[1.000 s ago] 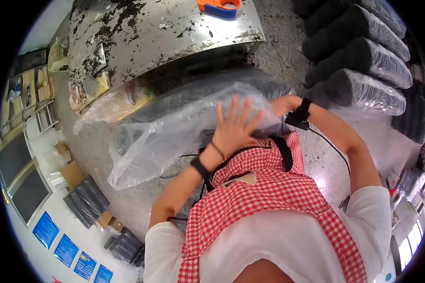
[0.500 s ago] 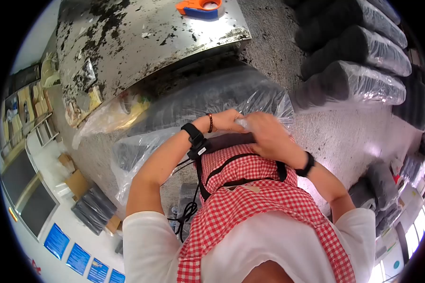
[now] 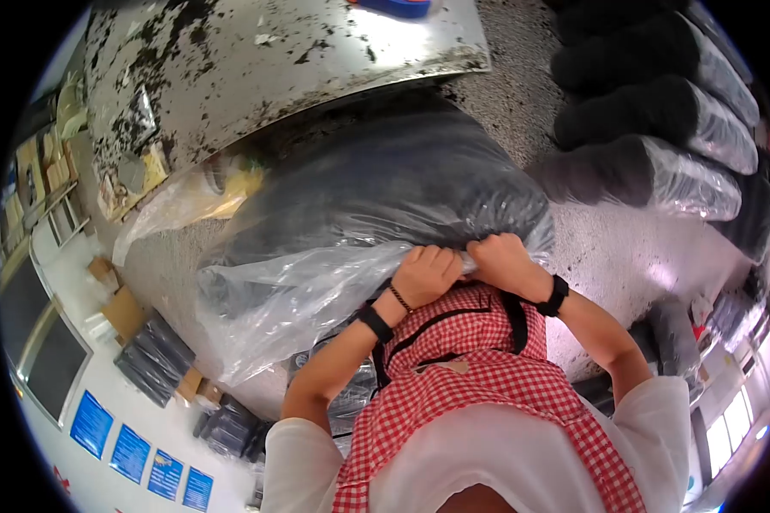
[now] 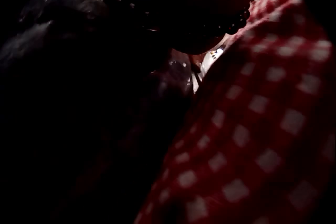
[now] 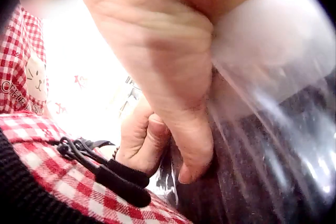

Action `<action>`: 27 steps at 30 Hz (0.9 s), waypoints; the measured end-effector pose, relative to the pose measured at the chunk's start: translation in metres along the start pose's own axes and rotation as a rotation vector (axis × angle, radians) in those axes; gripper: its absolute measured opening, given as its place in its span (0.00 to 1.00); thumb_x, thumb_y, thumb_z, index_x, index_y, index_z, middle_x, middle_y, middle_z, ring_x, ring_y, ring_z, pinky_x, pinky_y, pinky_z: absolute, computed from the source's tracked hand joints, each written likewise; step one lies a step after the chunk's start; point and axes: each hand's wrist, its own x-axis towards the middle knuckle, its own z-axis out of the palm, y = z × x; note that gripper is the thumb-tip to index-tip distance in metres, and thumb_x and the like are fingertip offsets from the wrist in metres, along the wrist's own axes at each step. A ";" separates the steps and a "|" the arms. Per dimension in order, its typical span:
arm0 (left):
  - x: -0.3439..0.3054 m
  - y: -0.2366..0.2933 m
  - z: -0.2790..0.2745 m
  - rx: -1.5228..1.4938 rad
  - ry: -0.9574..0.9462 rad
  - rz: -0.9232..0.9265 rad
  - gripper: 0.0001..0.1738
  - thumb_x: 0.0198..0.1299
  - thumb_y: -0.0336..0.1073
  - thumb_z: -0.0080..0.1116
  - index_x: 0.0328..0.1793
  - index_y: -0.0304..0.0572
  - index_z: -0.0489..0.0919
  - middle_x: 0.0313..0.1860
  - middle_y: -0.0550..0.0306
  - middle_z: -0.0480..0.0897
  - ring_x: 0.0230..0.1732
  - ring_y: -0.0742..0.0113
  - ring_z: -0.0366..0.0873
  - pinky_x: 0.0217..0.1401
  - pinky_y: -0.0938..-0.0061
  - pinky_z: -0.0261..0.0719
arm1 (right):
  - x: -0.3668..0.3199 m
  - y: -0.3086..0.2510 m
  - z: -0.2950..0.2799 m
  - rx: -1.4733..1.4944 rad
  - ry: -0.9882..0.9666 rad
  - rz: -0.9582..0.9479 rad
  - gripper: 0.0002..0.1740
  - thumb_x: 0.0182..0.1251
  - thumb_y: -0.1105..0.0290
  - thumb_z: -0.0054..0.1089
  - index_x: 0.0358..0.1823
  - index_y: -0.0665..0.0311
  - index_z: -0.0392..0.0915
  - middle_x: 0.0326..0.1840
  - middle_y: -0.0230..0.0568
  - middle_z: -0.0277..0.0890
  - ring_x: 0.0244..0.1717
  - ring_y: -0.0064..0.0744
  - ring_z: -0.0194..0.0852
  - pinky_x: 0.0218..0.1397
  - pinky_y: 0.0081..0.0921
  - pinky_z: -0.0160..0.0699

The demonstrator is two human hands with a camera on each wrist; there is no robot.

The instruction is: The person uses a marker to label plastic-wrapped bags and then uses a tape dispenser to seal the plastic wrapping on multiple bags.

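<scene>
Since half a sec ago our fists have dropped to the apron (image 3: 488, 359) bib and sit side by side. L hand (image 3: 425, 275) and R hand (image 3: 498, 261) both clench the bunched neck of the clear bag (image 3: 376, 197), packed w/ dark stuff, which lies betw. us and the scuffed metal table (image 3: 257, 60). Further off, right side: wrapped bundles (image 3: 659, 171) in a stack.

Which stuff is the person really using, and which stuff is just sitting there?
In use: the big clear plastic bag of dark material, its gathered mouth gripped by the left hand and the right hand.
Just lying about: the metal table, the wrapped dark bundles, the cardboard box, the blue signs.
</scene>
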 end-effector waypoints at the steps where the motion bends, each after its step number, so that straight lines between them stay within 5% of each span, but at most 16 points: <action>1: -0.002 -0.004 0.002 -0.071 -0.084 0.019 0.14 0.56 0.44 0.52 0.39 0.43 0.76 0.29 0.59 0.72 0.30 0.63 0.69 0.34 0.70 0.66 | 0.002 0.003 -0.003 0.006 -0.072 -0.032 0.23 0.43 0.50 0.71 0.23 0.65 0.77 0.21 0.50 0.77 0.28 0.49 0.80 0.31 0.38 0.78; 5: -0.005 -0.002 0.005 -0.224 -0.104 -0.012 0.07 0.50 0.39 0.54 0.27 0.47 0.73 0.23 0.61 0.70 0.27 0.64 0.69 0.29 0.71 0.65 | 0.046 0.021 -0.066 0.065 -0.470 -0.283 0.19 0.47 0.53 0.68 0.28 0.63 0.79 0.24 0.46 0.77 0.31 0.49 0.78 0.32 0.40 0.74; 7: -0.010 0.001 0.011 -0.264 -0.094 -0.060 0.08 0.49 0.40 0.57 0.25 0.48 0.72 0.23 0.61 0.69 0.27 0.64 0.69 0.29 0.72 0.65 | 0.103 0.022 -0.121 -0.052 0.218 -0.461 0.10 0.57 0.63 0.59 0.27 0.62 0.78 0.28 0.46 0.77 0.31 0.50 0.76 0.33 0.39 0.74; 8: -0.008 0.002 0.010 -0.261 -0.082 -0.058 0.08 0.49 0.40 0.57 0.25 0.48 0.72 0.23 0.61 0.69 0.27 0.64 0.69 0.29 0.72 0.65 | 0.141 0.040 -0.131 0.082 0.589 -0.246 0.10 0.61 0.64 0.53 0.27 0.62 0.75 0.25 0.45 0.74 0.29 0.47 0.77 0.31 0.39 0.76; 9: -0.007 0.003 0.009 -0.276 -0.096 -0.076 0.09 0.50 0.41 0.58 0.25 0.48 0.72 0.23 0.62 0.69 0.27 0.64 0.69 0.29 0.72 0.65 | 0.178 0.048 -0.152 -0.194 0.823 -0.082 0.09 0.62 0.65 0.54 0.32 0.63 0.75 0.32 0.47 0.75 0.35 0.47 0.77 0.34 0.40 0.76; 10: -0.005 0.002 0.008 -0.291 -0.110 -0.095 0.10 0.50 0.41 0.58 0.26 0.49 0.71 0.23 0.62 0.69 0.27 0.65 0.69 0.29 0.72 0.65 | 0.219 0.067 -0.169 -0.438 1.028 -0.132 0.15 0.61 0.62 0.57 0.43 0.64 0.75 0.40 0.51 0.77 0.39 0.50 0.77 0.40 0.41 0.76; 12: -0.002 0.005 0.007 -0.261 -0.128 -0.136 0.11 0.51 0.42 0.59 0.25 0.49 0.71 0.23 0.63 0.69 0.27 0.65 0.69 0.30 0.72 0.66 | 0.275 0.096 -0.177 -0.757 1.022 -0.046 0.14 0.56 0.64 0.62 0.40 0.61 0.74 0.45 0.38 0.76 0.52 0.40 0.72 0.51 0.32 0.73; 14: 0.001 0.004 0.005 -0.258 -0.116 -0.156 0.11 0.51 0.43 0.58 0.25 0.50 0.71 0.23 0.64 0.69 0.28 0.66 0.70 0.30 0.72 0.66 | 0.305 0.138 -0.177 -0.869 0.849 -0.134 0.15 0.53 0.64 0.65 0.40 0.60 0.74 0.41 0.38 0.76 0.50 0.38 0.73 0.52 0.33 0.72; 16: 0.005 0.001 0.007 -0.266 -0.118 -0.188 0.11 0.52 0.43 0.58 0.25 0.50 0.70 0.23 0.63 0.70 0.29 0.65 0.70 0.31 0.72 0.66 | 0.270 0.107 -0.188 -0.712 0.738 -0.144 0.15 0.57 0.64 0.62 0.45 0.60 0.75 0.41 0.40 0.77 0.50 0.39 0.73 0.54 0.30 0.71; 18: 0.007 -0.003 0.010 -0.303 -0.120 -0.169 0.11 0.52 0.43 0.58 0.25 0.49 0.71 0.23 0.62 0.71 0.29 0.64 0.72 0.31 0.71 0.67 | 0.222 0.092 -0.186 -0.103 0.543 -0.006 0.14 0.64 0.65 0.57 0.49 0.61 0.75 0.44 0.36 0.79 0.49 0.35 0.76 0.50 0.26 0.72; 20: 0.013 -0.004 0.005 -0.302 -0.096 -0.162 0.11 0.52 0.41 0.57 0.24 0.49 0.71 0.21 0.61 0.72 0.27 0.62 0.73 0.29 0.69 0.68 | 0.149 0.082 -0.167 0.615 0.567 -0.228 0.24 0.63 0.56 0.58 0.52 0.68 0.73 0.38 0.36 0.80 0.37 0.35 0.79 0.41 0.29 0.75; 22: 0.020 -0.005 0.000 -0.311 -0.077 -0.149 0.10 0.53 0.40 0.57 0.24 0.48 0.71 0.20 0.59 0.74 0.25 0.59 0.74 0.28 0.66 0.70 | 0.075 0.040 -0.154 1.286 0.587 0.019 0.20 0.65 0.57 0.56 0.45 0.68 0.76 0.29 0.32 0.79 0.30 0.26 0.78 0.34 0.23 0.74; 24: 0.020 -0.005 -0.003 -0.294 -0.189 -0.171 0.12 0.57 0.44 0.54 0.26 0.46 0.74 0.24 0.58 0.78 0.30 0.59 0.77 0.32 0.64 0.74 | 0.032 0.034 -0.133 1.428 0.468 0.183 0.16 0.66 0.57 0.55 0.38 0.66 0.78 0.23 0.33 0.76 0.22 0.24 0.77 0.28 0.20 0.74; 27: 0.012 -0.002 0.003 -0.343 -0.191 -0.134 0.13 0.58 0.44 0.53 0.25 0.45 0.74 0.24 0.55 0.79 0.29 0.57 0.78 0.33 0.62 0.75 | 0.029 0.007 -0.104 1.402 0.611 0.357 0.19 0.66 0.55 0.55 0.33 0.67 0.76 0.22 0.36 0.76 0.18 0.26 0.75 0.22 0.21 0.74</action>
